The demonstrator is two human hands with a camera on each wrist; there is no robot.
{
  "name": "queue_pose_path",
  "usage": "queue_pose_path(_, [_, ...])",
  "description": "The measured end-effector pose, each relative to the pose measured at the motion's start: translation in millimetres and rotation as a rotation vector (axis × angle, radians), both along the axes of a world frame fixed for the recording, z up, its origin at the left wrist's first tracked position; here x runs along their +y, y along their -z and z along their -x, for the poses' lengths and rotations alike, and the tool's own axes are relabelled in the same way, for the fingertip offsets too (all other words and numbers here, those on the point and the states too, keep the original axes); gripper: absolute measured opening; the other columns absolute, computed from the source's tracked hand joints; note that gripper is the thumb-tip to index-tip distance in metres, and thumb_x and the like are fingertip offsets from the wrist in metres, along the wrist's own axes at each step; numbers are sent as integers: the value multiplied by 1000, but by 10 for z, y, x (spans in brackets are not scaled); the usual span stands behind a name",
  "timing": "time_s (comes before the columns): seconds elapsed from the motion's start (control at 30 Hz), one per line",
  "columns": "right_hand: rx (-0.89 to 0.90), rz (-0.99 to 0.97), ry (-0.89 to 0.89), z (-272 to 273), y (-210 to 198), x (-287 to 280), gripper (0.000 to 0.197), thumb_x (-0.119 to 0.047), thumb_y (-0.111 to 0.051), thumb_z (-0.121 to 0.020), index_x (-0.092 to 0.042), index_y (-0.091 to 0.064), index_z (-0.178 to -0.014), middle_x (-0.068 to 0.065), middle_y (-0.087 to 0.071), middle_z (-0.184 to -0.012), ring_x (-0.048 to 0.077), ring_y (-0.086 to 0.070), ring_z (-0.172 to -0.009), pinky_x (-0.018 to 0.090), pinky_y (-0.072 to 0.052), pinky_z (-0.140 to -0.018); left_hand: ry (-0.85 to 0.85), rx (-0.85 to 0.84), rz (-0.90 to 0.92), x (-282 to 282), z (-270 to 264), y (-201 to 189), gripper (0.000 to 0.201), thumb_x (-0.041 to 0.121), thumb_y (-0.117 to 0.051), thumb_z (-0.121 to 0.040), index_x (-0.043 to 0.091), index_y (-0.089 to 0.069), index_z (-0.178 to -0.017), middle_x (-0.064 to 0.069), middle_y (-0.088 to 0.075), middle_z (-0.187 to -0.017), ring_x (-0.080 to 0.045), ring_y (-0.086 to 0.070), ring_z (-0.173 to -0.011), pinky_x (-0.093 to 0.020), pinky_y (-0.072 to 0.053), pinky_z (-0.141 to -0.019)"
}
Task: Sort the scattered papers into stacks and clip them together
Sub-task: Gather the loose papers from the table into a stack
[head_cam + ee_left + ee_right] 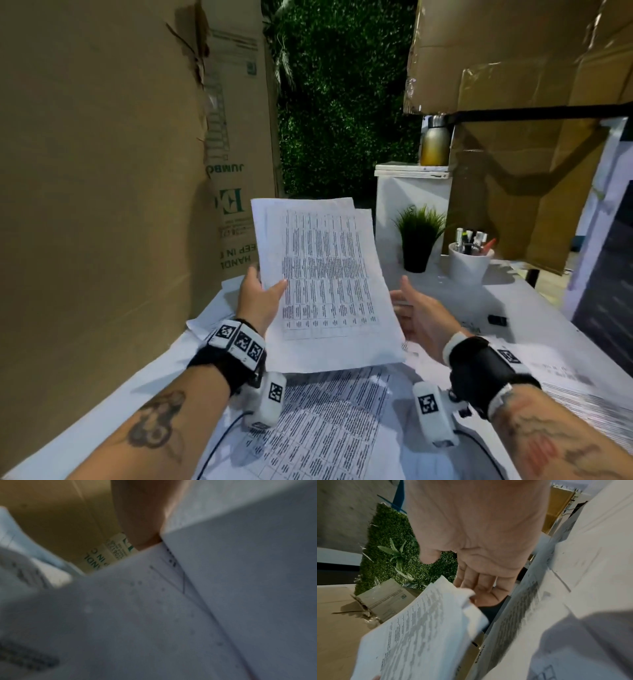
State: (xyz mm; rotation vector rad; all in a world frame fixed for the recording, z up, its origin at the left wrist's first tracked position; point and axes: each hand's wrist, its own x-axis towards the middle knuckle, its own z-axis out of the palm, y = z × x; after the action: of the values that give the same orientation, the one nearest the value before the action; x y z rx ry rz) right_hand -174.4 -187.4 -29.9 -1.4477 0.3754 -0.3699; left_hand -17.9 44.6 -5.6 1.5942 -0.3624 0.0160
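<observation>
My left hand grips a bundle of printed table sheets by its left edge, thumb on the front, and holds it tilted up above the table. The sheets in the bundle are fanned unevenly at the top. The right hand hovers open just right of the bundle, fingers straight, palm facing the paper. In the right wrist view the bundle lies below the open palm, apart from it. More printed sheets lie scattered on the white table. The left wrist view is blurred paper.
A tall cardboard box stands close on the left. A small potted plant and a white pen cup sit at the table's back right. A small black object lies on the table. More cardboard hangs upper right.
</observation>
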Motion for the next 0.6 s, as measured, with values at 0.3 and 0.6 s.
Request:
queue_pose_path(0.3, [-234, 50, 26, -136, -250, 265, 61, -28, -90, -59, -11, -69, -113, 7, -75, -111, 29, -70, -106, 56, -49, -100, 216, -18, 122, 93, 104, -187, 17, 7, -73, -89, 12, -67, -103, -10, -75, -106, -26, -73, -96, -39, -60, -86])
queue_pose_path(0.6, [-247, 163, 8, -98, -189, 363, 36, -24, -81, -72, -18, -71, -106, 3, -76, -111, 23, -70, -107, 52, -47, -104, 285, -37, -128, 155, 133, 141, 52, 35, -87, -77, 2, -66, -112, -11, -76, -103, -31, -71, -100, -43, -56, -93])
